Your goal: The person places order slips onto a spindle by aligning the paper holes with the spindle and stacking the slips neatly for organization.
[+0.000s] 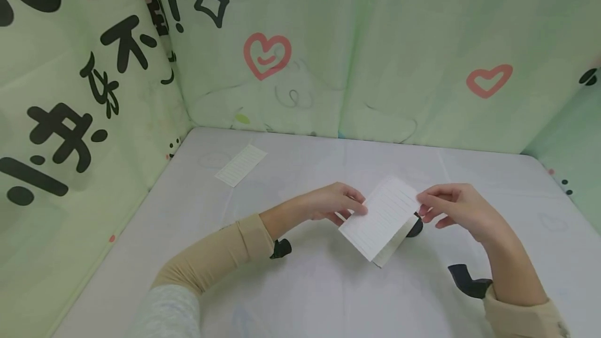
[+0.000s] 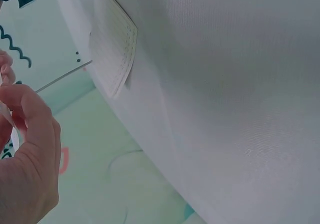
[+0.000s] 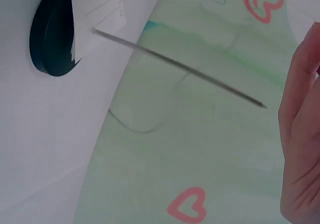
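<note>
In the head view my left hand pinches the left edge of a lined white paper sheet, thumb on top. My right hand pinches the sheet's right corner between thumb and fingers. Beneath it, another lined sheet lies on the dark round base of a bill spike. The thin metal spike rises through that lower sheet in the right wrist view; the held sheet hides it in the head view. In the left wrist view the spiked sheet rests near the table's edge, beyond the left hand.
A loose lined slip lies at the back left of the white-covered table. Pale green curtains with hearts and dark characters enclose the back and sides. Dark curved pieces stick out by both sleeves.
</note>
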A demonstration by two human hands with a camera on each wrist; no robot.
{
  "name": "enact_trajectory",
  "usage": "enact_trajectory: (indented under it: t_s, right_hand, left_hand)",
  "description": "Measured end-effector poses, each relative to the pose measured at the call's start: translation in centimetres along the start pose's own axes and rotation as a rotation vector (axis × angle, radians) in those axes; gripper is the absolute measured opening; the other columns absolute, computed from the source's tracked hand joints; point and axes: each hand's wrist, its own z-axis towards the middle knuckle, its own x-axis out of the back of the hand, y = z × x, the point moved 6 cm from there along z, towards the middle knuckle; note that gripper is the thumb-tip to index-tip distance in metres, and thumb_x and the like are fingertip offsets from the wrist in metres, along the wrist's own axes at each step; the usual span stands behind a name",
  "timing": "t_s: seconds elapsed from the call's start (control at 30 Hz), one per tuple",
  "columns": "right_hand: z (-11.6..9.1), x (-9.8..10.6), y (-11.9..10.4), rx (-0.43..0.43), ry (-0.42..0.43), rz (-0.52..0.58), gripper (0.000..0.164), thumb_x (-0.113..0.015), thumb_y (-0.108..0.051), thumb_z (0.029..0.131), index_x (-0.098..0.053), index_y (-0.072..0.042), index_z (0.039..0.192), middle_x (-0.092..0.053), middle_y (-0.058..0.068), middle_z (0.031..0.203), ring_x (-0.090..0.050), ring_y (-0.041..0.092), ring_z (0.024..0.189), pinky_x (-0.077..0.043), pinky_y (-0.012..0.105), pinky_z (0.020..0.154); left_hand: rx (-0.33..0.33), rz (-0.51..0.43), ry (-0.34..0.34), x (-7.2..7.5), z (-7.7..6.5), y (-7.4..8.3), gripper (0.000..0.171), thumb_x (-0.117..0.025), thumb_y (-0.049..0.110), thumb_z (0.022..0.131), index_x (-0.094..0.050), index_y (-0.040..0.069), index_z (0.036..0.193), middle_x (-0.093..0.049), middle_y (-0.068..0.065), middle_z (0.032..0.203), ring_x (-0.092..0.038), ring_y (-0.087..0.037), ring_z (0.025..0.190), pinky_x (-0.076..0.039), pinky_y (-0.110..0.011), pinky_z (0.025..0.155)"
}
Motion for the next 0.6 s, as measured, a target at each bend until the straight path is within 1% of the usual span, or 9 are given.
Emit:
enact_trajectory:
  t_s: [0.07,0.17,0.27,0.47,0.6]
  right_hand:
    - [0.0,0.9,0.4,-0.009,0.027,-0.006,0.042,-0.057,-0.029,0.091,-0.055,0.008,0.11,-0.064,0.003,0.079,-0.064,0.014,0.071,-0.053,0.03,0.063]
    - [0.2,2.1,1.0,-0.034,0.056,-0.009,0.046,-0.057,-0.034,0.09,-0.055,0.007,0.11,-0.064,-0.001,0.078,-0.064,0.012,0.072,-0.053,0.028,0.064]
    - [0.4,2.9,1.6,-0.05,0.069,-0.004,0.045,-0.057,-0.035,0.09,-0.057,0.005,0.108,-0.064,-0.003,0.077,-0.064,0.012,0.072,-0.053,0.028,0.064]
    - [1.0,3.7,2.6,-0.075,0.072,0.0,0.044,-0.057,-0.036,0.09,-0.057,0.005,0.106,-0.063,-0.004,0.075,-0.063,0.01,0.071,-0.053,0.027,0.064]
    - [1.5,4.0,3.3,-0.099,0.062,0.035,0.039,-0.057,-0.035,0.09,-0.058,0.001,0.103,-0.063,-0.006,0.075,-0.063,0.009,0.071,-0.052,0.026,0.064]
  left_hand:
    - [-0.001,-0.008,-0.006,-0.1,0.0,-0.1,0.019,-0.062,0.01,0.086,-0.06,0.003,0.104,-0.059,-0.003,0.081,-0.056,-0.016,0.068,-0.05,-0.025,0.057]
    - [-0.012,-0.016,-0.016,-0.3,0.1,-0.1,0.018,-0.061,0.009,0.087,-0.061,0.002,0.103,-0.06,-0.002,0.08,-0.057,-0.015,0.065,-0.051,-0.025,0.057]
    - [-0.019,-0.019,-0.024,-0.4,0.2,-0.2,0.016,-0.061,0.009,0.087,-0.061,0.002,0.101,-0.061,-0.002,0.079,-0.059,-0.015,0.062,-0.052,-0.025,0.058]
    - [-0.045,-0.015,-0.009,-0.9,0.8,-0.5,0.012,-0.061,0.012,0.087,-0.063,0.002,0.093,-0.063,-0.003,0.079,-0.059,-0.014,0.062,-0.052,-0.024,0.059]
    - [-0.079,-0.029,-0.001,-1.3,1.3,-0.6,0.011,-0.062,0.012,0.087,-0.063,0.002,0.091,-0.065,-0.01,0.083,-0.059,-0.013,0.061,-0.051,-0.023,0.058]
